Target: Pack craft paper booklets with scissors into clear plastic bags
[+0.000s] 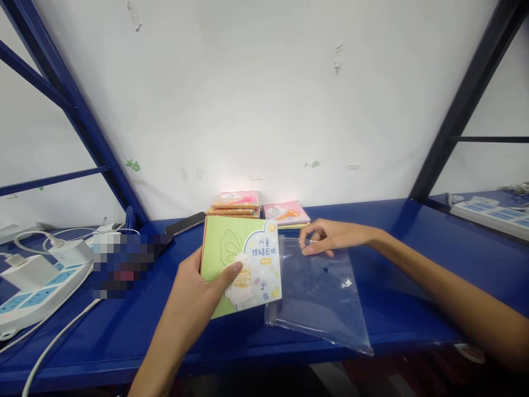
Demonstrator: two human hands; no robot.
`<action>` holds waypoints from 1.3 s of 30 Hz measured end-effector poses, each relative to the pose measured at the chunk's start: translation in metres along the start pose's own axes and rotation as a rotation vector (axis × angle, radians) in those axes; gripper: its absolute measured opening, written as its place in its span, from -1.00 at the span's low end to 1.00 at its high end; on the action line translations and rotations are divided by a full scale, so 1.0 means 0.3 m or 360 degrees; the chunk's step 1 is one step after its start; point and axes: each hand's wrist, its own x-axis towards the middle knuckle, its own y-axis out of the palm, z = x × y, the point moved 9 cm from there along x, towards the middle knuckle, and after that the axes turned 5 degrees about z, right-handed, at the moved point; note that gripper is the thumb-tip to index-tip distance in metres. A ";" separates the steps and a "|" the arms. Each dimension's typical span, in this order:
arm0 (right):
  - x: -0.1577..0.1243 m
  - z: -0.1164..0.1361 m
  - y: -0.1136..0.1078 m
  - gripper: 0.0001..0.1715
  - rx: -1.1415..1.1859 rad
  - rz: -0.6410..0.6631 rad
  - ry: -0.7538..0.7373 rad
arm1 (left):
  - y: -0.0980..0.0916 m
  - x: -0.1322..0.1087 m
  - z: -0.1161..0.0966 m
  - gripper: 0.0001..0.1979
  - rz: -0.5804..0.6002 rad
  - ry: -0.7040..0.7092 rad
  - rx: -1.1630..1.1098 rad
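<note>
My left hand (202, 295) grips a square paper-cutting booklet (258, 275), thumb across its front. The cover is green with a butterfly outline and has a white and pale-blue printed panel on the right. To its right, my right hand (322, 237) pinches the upper edge of a clear plastic bag (322, 292) between thumb and fingers. The bag hangs flat and looks empty, its lower corner near the front edge of the blue surface. The booklet's right edge overlaps the bag's left side.
Behind the booklet lie two stacks of similar booklets, a left stack (235, 204) and a right stack (287, 214). A dark phone (185, 222) rests at the back left. White power strips with plugs (53, 281) and cables occupy the left; another strip (491, 218) is at far right. Blue posts (82, 118) frame the desk (397, 264).
</note>
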 end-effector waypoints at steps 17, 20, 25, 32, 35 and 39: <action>0.008 -0.031 -0.019 -0.50 -0.0016 -0.0127 0.0037 | -0.005 -0.044 -0.039 -0.45 -0.0064 0.0033 -0.0084; 0.008 -0.010 -0.006 -0.55 -0.0020 -0.0090 -0.0024 | 0.061 -0.081 -0.054 -0.58 -0.0007 0.0068 0.0002; 0.007 0.014 0.007 -0.52 -0.0014 -0.0057 -0.0071 | 0.104 -0.108 -0.093 -0.63 -0.0047 0.0386 0.0476; 0.004 0.004 -0.001 -0.53 -0.0016 -0.0089 -0.0048 | 0.034 -0.115 -0.128 -0.74 -0.0471 0.0618 0.1225; 0.003 0.012 0.001 -0.52 -0.0002 -0.0078 -0.0066 | 0.027 -0.094 -0.120 -0.74 -0.0494 0.0576 0.1450; 0.002 0.022 0.005 -0.53 0.0044 -0.0066 -0.0100 | 0.010 -0.052 -0.096 -0.67 -0.0395 0.0502 0.1174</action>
